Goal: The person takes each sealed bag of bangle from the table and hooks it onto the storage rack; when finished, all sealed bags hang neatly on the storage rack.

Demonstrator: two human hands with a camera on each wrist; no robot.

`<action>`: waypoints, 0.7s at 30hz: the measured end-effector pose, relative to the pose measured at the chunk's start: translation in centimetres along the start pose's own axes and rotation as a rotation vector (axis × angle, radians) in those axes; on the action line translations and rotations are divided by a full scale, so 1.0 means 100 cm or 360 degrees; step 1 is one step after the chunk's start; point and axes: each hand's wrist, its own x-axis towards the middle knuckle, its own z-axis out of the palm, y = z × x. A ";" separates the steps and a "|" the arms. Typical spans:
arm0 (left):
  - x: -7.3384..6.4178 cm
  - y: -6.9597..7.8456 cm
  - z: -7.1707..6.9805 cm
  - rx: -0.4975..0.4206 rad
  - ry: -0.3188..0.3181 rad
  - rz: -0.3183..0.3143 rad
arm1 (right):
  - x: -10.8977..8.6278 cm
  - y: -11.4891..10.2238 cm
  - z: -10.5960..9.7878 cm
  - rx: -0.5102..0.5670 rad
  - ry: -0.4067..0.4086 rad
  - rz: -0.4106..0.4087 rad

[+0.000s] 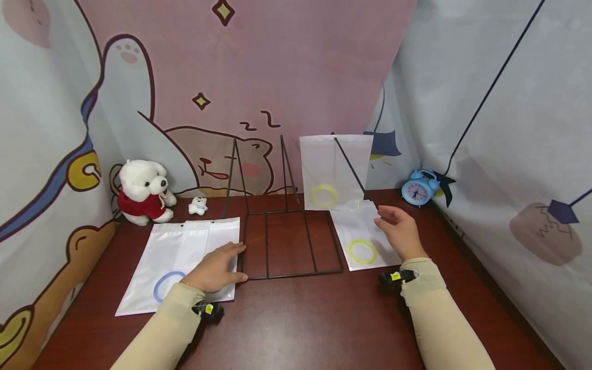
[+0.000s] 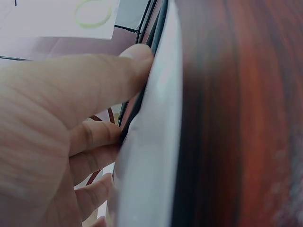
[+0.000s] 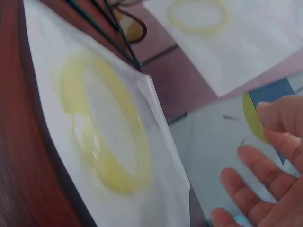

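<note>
My left hand (image 1: 215, 270) rests over white zip bags (image 1: 168, 249), the front one showing a blue ring (image 1: 162, 285). Its thumb and fingertips touch the left side of a black wire rack (image 1: 267, 246). On the rack's slanted right rod hangs a white bag (image 1: 319, 159) with a yellow ring inside. Another white bag (image 1: 349, 231), holding a yellow ring (image 1: 350, 253), lies flat beside the rack's right edge. My right hand (image 1: 400, 234) hovers over that bag's right side, fingers loosely bent with nothing in them, as the right wrist view shows.
A white plush dog (image 1: 143, 185) in red and a small dog figure (image 1: 198, 205) stand at the back left. A blue alarm clock (image 1: 418, 189) is at the back right. Printed cloth walls (image 1: 296, 67) enclose the dark wooden table (image 1: 296, 324).
</note>
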 end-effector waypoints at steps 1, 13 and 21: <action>0.000 0.000 0.000 -0.0001 -0.0003 -0.0003 | 0.002 0.002 -0.002 -0.0010 -0.0004 0.0024; 0.000 -0.001 0.000 0.0003 -0.0007 0.0006 | 0.006 0.017 -0.011 -0.0223 -0.0154 0.0223; -0.001 0.004 -0.003 0.0001 -0.0017 -0.0005 | 0.009 0.021 -0.010 -0.0322 -0.0186 0.0297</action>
